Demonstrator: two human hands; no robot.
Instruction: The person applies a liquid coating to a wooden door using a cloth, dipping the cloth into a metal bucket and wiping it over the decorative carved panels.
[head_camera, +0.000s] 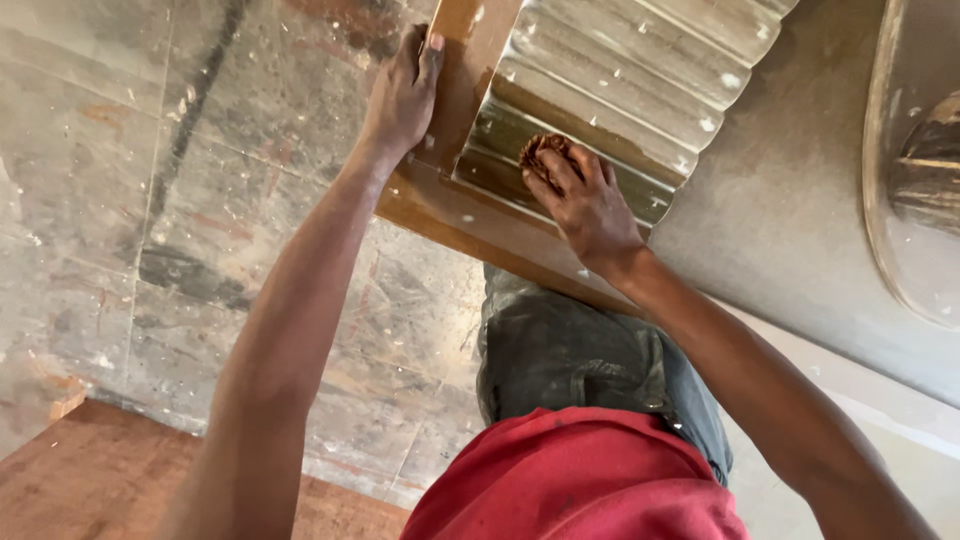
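Red shirt (575, 480): nearest the lens, dark trousers just beyond.
Fluted wooden panel (600, 100): ahead of both hands, its ridges running from lower left to upper right.
Frame rail (465, 60): borders the panel on the left.
Left hand (400, 95): clamped on the rail edge (steadying).
Right hand (585, 205): fingers closed on a brown abrasive wad (542, 152), pressed into a lower groove; the nearer hand to the flutes.
Tiled floor (200, 230): below.
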